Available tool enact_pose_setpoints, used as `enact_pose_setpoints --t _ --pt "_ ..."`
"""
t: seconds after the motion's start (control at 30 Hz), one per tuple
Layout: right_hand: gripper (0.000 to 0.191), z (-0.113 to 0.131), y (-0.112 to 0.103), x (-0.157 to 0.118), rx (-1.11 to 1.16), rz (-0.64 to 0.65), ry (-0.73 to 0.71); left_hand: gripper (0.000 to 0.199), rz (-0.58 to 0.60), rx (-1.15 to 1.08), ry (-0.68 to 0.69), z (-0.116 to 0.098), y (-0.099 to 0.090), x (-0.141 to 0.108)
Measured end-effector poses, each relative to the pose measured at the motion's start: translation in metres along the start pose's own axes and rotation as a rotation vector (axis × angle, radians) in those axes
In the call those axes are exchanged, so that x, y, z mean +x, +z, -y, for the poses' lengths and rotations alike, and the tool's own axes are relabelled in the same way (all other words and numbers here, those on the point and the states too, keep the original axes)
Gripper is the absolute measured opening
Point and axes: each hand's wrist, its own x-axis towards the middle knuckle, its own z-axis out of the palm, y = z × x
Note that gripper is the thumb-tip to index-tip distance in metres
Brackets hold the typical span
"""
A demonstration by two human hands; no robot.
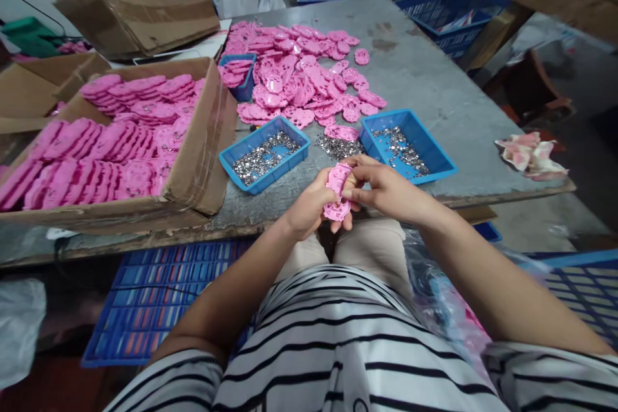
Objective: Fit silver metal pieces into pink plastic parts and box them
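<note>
A pink plastic casing piece (pixel 338 181) is held up in front of my lap at the table's near edge. My left hand (pixel 311 203) grips it from the left, thumb on its face. My right hand (pixel 371 183) is at its right side, fingers bent and thumb and forefinger pinched over the piece; any small part between them is too small to make out. Just beyond my hands lie a heap of small metal parts (pixel 333 148) and a blue tray (pixel 410 145) holding more of them. Another blue tray (pixel 264 153) of metal parts stands to the left.
A cardboard box (pixel 217 161) with rows of pink pieces stands left. Loose pink pieces (pixel 299 77) are piled across the table (pixel 434 90), around a small blue bin (pixel 246 80). A crumpled cloth (pixel 531 154) lies at the right corner. Blue crates (pixel 454 13) stand beyond.
</note>
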Motion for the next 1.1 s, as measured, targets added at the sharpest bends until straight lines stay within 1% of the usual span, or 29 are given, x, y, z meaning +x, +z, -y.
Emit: enact_pose_setpoints --t 0.17,0.33,0.47,0.57,0.67,0.73,0.77,0.83,0.93,1.0,1.1 --pt "0.020 -0.002 0.008 -0.002 0.196 -0.074 0.061 0.051 -0.012 0.004 0.042 0.005 -0.002 -0.001" --pt "0.017 -0.003 0.015 -0.003 0.208 -0.111 0.061 0.048 -0.058 0.058 0.061 0.008 -0.003 -0.003" --pt "0.019 -0.003 0.019 -0.001 0.208 -0.147 0.043 0.047 -0.116 0.121 0.090 0.005 -0.003 -0.003" --pt "0.015 -0.007 0.021 0.007 0.223 -0.275 0.048 0.048 -0.175 0.162 0.104 0.004 -0.005 -0.005" --pt "0.012 -0.013 0.023 0.021 0.156 -0.428 0.031 0.049 -0.228 0.177 0.083 0.008 -0.011 -0.008" --pt "0.011 -0.016 0.025 0.034 0.081 -0.458 -0.018 0.048 -0.250 0.184 0.065 0.013 -0.017 -0.010" --pt "0.011 -0.017 0.026 0.042 0.046 -0.443 -0.055 0.047 -0.261 0.192 0.059 0.015 -0.020 -0.012" --pt "0.018 -0.017 0.032 0.059 -0.023 -0.366 -0.137 0.046 -0.287 0.220 0.057 0.021 -0.027 -0.014" --pt "0.031 -0.013 0.043 0.086 -0.157 -0.179 -0.234 0.038 -0.295 0.271 0.060 0.025 -0.036 -0.018" --pt "0.037 -0.010 0.050 0.101 -0.257 -0.049 -0.246 0.035 -0.266 0.278 0.051 0.026 -0.041 -0.020" --pt "0.037 -0.006 0.053 0.114 -0.380 0.113 -0.222 0.037 -0.231 0.229 0.037 0.026 -0.047 -0.024"
